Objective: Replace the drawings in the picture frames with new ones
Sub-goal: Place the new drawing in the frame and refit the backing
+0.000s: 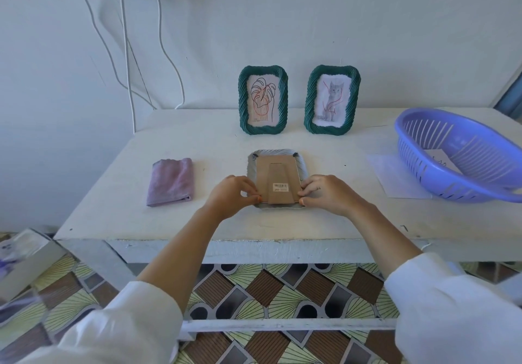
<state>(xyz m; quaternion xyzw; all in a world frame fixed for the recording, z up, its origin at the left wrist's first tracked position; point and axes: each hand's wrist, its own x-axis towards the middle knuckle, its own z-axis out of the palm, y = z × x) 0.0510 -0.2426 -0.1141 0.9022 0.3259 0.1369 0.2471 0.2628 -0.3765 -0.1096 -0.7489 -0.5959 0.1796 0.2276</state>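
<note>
We have a pale frame (276, 178) lying face down in the middle of the white table (197, 222), its brown cardboard backing (275, 177) up and its long axis running away from us toward the wall. Our left hand (233, 194) pinches the near left corner of the backing, our right hand (324, 193) pinches the near right corner, thumbs tucked at the near edge, so the grip is a two-sided pinch on the board and not on the frame's rim. Both hands sit level, neither nearer than the other; the board stretches out ahead of the fingertips. At the far corners we can make out two small dark tabs, and whether they are turned clear we cannot tell. Our read: the backing is being eased up from the near edge, hinging toward the wall. Behind, two green frames, one with a leaf drawing (263, 99) and one with a cat drawing (332, 99), stand upright near the wall. A purple cloth (171, 181) lies to the left, a blue basket (457, 154) on a paper sheet (395, 177) to the right.
</note>
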